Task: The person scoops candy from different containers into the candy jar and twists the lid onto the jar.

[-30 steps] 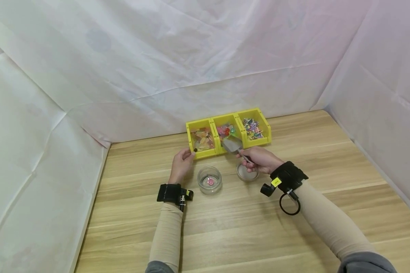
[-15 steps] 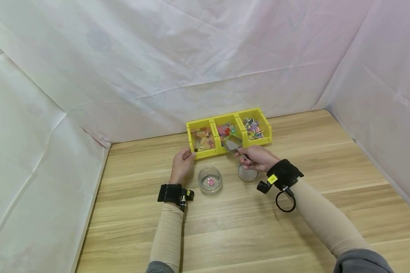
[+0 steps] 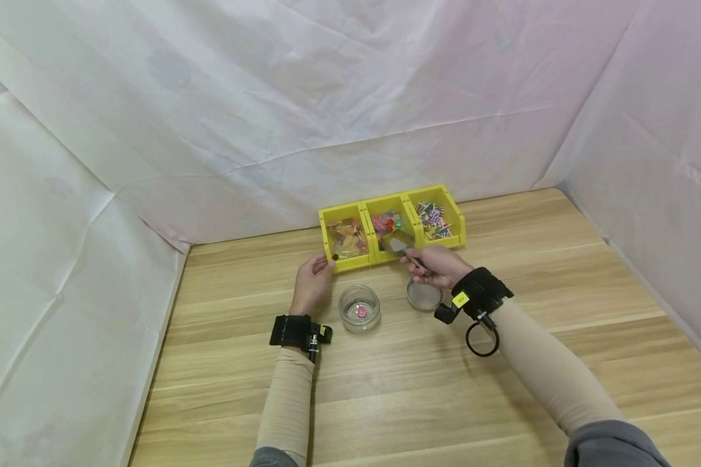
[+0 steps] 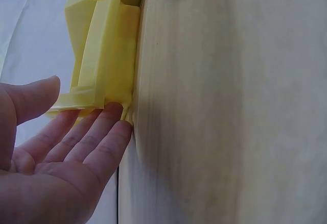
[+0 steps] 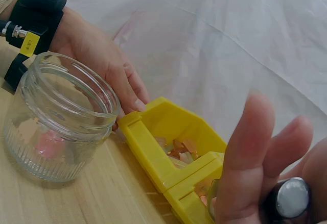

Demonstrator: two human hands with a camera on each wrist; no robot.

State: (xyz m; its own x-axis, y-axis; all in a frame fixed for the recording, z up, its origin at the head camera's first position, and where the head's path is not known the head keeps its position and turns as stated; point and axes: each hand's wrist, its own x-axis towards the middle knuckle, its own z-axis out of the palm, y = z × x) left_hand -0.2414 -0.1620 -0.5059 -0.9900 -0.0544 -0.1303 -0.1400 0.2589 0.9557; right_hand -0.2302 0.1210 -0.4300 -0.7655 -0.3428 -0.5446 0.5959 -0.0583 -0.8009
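In the head view my right hand [image 3: 441, 264] grips a small metal scoop [image 3: 398, 241] by its dark handle. The scoop's blade is at the front of the middle yellow bin [image 3: 394, 255], which holds pink, red and green candies [image 3: 388, 222]. My left hand [image 3: 312, 280] touches the left end of the joined bins; the left wrist view shows its extended fingers [image 4: 104, 150] against the yellow side, with the thumb apart. A clear glass jar [image 3: 359, 324] with a pink candy [image 5: 49, 144] inside stands between my hands. My right fingers hide part of the middle bin in the right wrist view.
The left bin [image 3: 350, 263] holds amber and orange pieces, the right bin [image 3: 457, 227] striped lollipops. A round lid [image 3: 424, 297] lies on the wooden table [image 3: 380, 402] below my right hand. White cloth [image 3: 304, 97] hangs behind and at both sides.
My right hand has moved slightly left and away from me, and the scoop's blade has turned a little at the middle bin. The left hand and the jar have stayed in place.
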